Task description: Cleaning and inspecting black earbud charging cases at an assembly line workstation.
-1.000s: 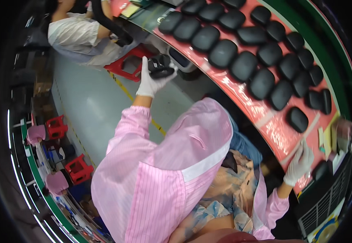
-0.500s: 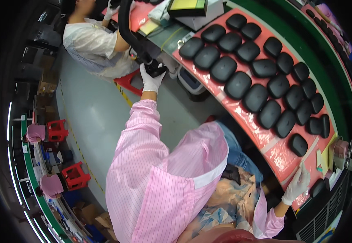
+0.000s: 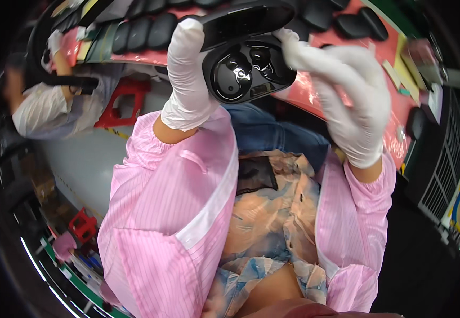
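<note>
Head view: left hand [image 3: 190, 79] wrapped firmly on open black case [image 3: 251, 69], thumb along its left end. Right hand [image 3: 351, 100] half open, fingertips at right end; cannot tell if gripping. Case held before the body, inside facing the head, presumably for viewing; long axis crosswise, right end slightly higher, lid [image 3: 248, 24] swung away. Table [image 3: 298, 95] beyond.

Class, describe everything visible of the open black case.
The black case is glossy, plastic-looking and rounded. Its lid is raised at the far side; two moulded wells show in the base, their contents unclear. Held up, its inside faces the camera; the gloved left hand grips its left side, the gloved right hand at its right.
</note>
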Available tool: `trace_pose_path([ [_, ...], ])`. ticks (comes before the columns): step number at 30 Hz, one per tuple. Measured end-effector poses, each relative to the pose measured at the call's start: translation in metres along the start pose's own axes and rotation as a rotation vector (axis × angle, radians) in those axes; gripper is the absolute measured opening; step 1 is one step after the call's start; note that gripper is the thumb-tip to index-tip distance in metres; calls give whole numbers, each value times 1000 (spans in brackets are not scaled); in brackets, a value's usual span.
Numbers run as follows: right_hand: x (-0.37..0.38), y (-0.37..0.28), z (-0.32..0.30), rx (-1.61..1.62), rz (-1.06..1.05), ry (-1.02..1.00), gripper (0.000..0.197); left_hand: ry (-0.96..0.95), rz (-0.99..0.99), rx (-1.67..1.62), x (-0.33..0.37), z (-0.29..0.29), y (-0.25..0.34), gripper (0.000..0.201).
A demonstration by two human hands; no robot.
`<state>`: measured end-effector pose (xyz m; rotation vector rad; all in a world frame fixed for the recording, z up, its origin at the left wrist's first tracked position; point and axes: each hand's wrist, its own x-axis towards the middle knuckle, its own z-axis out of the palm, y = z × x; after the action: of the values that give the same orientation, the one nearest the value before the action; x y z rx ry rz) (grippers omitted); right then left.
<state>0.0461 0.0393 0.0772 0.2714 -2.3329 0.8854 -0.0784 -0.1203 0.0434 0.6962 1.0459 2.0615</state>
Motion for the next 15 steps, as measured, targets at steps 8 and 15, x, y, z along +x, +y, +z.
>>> trace_pose_path([
  [8,-34,17,-35,-66,62,-66,36,53,-119,-45,13,39,-33,96],
  [15,-41,30,-37,-384,-33,-63,35,-88,-143,57,26,47,-38,88],
])
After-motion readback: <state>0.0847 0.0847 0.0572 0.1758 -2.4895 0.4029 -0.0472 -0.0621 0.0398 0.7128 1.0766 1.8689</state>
